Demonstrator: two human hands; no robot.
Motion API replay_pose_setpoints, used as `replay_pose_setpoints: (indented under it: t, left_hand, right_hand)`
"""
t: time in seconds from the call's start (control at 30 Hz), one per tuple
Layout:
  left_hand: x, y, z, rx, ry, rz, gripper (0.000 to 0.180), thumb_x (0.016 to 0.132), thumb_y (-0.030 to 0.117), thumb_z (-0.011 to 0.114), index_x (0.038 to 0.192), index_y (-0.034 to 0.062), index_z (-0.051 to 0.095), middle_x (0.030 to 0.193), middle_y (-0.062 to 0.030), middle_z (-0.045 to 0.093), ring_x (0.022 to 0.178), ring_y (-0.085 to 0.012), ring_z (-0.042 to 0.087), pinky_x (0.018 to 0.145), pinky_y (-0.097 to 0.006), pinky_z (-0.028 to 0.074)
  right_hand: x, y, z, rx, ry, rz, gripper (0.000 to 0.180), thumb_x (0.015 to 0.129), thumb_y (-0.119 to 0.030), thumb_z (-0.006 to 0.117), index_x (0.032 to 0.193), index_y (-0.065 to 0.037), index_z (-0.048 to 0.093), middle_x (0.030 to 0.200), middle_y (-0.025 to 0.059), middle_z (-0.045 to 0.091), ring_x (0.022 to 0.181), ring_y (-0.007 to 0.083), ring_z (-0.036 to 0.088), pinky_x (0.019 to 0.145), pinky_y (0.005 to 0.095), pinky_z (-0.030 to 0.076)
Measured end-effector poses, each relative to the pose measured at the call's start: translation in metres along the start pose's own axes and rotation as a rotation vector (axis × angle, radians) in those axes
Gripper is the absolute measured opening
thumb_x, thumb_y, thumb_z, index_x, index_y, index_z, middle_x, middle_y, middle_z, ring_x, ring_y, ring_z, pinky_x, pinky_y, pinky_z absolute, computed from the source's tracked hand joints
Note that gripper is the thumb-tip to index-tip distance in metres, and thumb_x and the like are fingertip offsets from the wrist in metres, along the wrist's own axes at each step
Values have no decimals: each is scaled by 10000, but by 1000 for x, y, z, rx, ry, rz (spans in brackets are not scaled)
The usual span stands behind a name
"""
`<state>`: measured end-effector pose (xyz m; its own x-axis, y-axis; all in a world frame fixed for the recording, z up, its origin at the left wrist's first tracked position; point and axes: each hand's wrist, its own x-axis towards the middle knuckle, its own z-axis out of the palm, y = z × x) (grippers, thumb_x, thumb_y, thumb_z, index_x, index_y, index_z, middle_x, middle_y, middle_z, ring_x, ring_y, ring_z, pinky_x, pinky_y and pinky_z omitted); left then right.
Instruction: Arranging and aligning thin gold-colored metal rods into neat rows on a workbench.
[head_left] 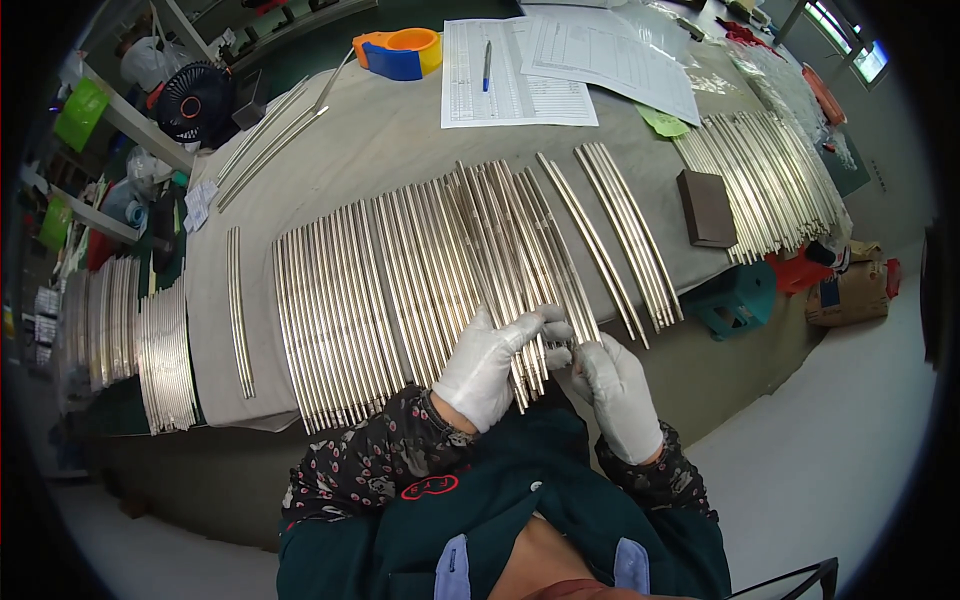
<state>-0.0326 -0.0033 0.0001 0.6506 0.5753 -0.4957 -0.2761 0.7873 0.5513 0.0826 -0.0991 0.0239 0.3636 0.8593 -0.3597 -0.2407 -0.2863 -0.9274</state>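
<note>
My left hand (492, 362), in a white glove, is closed around the near ends of several shiny metal rods (500, 225). Those rods lie over a long row of like ones, and their tips stick out below the glove. Also white-gloved, my right hand (617, 398) pinches the near ends of rods (565, 265) just to the right, its fingertips close to those of the left. Left of both hands, the row of metal rods (335, 310) lies side by side on the grey cloth (300, 170), near ends at the table edge.
Smaller groups of rods (628, 235) lie to the right, near a dark brown block (706, 208) and a wide batch of rods (765, 185). Printed sheets (520, 105), a pen (487, 65) and an orange-and-blue tape dispenser (398, 54) sit at the back. A teal stool (735, 302) stands below.
</note>
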Motion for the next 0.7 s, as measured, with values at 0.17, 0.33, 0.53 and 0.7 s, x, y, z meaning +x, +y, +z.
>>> replay_pose_setpoints:
  t: [0.17, 0.33, 0.53, 0.7]
  left_hand:
    - [2, -4, -2, -13, -53, 34, 345, 906, 190, 581, 1108, -14, 390, 940, -121, 578, 835, -188, 601, 705, -330, 547]
    - [-1, -5, 3, -24, -35, 98, 372, 907, 289, 584, 1076, -14, 450, 893, -109, 585, 785, -166, 603, 731, -303, 527]
    - [-9, 11, 2, 34, 110, 6, 207, 908, 226, 572, 960, 28, 544, 839, -21, 553, 694, -105, 551, 649, -233, 490]
    - [-18, 26, -11, -71, -157, 18, 193, 923, 186, 537, 789, 91, 436, 672, 35, 344, 504, -48, 318, 455, -201, 280]
  right_hand:
    - [-8, 8, 1, -92, 9, -93, 204, 942, -169, 441, 842, -15, 530, 624, -48, 392, 525, 34, 330, 478, 186, 269]
    - [-11, 5, 8, -717, 11, -469, 144, 870, -130, 525, 899, -18, 609, 589, 175, 548, 503, 284, 579, 479, 358, 451]
    - [-9, 1, 12, -1109, -82, -627, 278, 827, -330, 603, 820, -52, 607, 552, 101, 557, 511, 265, 596, 466, 362, 452]
    - [-9, 31, -13, -629, 139, -488, 321, 830, -337, 635, 746, -30, 594, 577, 95, 582, 497, 223, 585, 485, 304, 455]
